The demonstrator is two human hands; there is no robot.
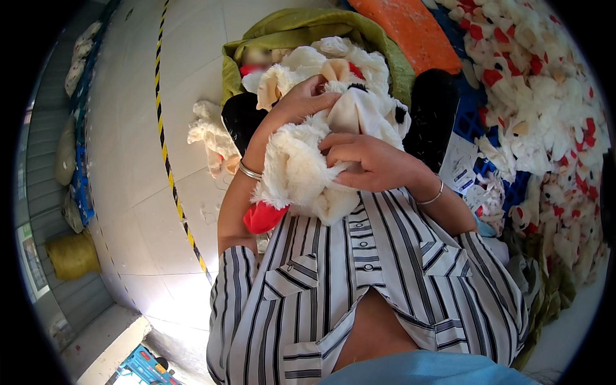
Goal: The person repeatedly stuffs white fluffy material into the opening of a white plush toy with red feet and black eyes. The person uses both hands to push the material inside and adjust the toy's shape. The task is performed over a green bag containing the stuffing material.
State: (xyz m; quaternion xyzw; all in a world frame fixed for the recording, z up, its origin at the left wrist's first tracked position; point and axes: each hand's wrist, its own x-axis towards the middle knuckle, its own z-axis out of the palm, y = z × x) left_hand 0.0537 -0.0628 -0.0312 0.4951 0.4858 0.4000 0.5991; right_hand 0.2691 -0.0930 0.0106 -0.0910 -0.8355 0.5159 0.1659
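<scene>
A cream-white, fluffy plush toy skin [298, 160] lies limp across my lap, with a red piece at its lower left end. My left hand [307, 101] is closed on its upper part, thumb and fingers gripping the fabric. Lower down on the right, my right hand [367, 159] pinches the fur with bent fingers; the fingertips are partly buried in it. Smooth beige cloth shows between the two hands. Just beyond, an olive-green sack [298, 20] stands between my knees, filled with more white plush pieces [343, 48] with red and black parts.
A large heap of white-and-red plush pieces [532, 96] covers the right side, partly over blue plastic crates [475, 109]. An orange slab [410, 32] sits behind the sack. One loose plush piece [212, 135] lies on the tiled floor, near a yellow-black striped line [168, 154].
</scene>
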